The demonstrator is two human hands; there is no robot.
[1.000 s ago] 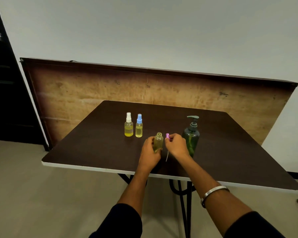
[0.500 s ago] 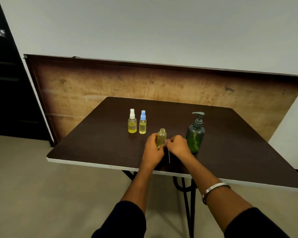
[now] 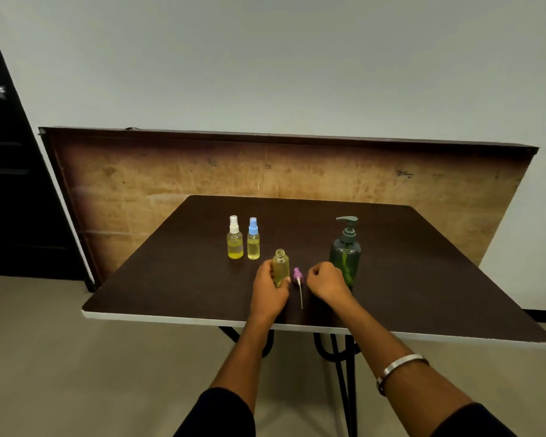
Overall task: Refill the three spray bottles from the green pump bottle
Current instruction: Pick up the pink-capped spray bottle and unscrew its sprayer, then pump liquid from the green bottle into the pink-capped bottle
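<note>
The left hand (image 3: 270, 287) wraps its fingers round the uncapped spray bottle (image 3: 281, 266) to steady it. The purple sprayer head (image 3: 298, 275) lies at its 3 o'clock. The right hand (image 3: 327, 282), loosely curled and holding nothing, sits beside the green pump bottle (image 3: 345, 255).

Table top (image 3: 423, 279): dark brown, matt, faint grain; pale edge band. Board (image 3: 171, 178) behind it: bare wood, rough, stained. Uncapped spray bottle (image 3: 281, 266): clear, glossy plastic, yellow liquid. Purple spray head (image 3: 297, 274): matt plastic, thin pale tube. Green pump bottle (image 3: 345, 257): translucent, glossy plastic. Bracelet (image 3: 401, 364): polished metal. Sleeves (image 3: 221, 414): dark cloth.
</note>
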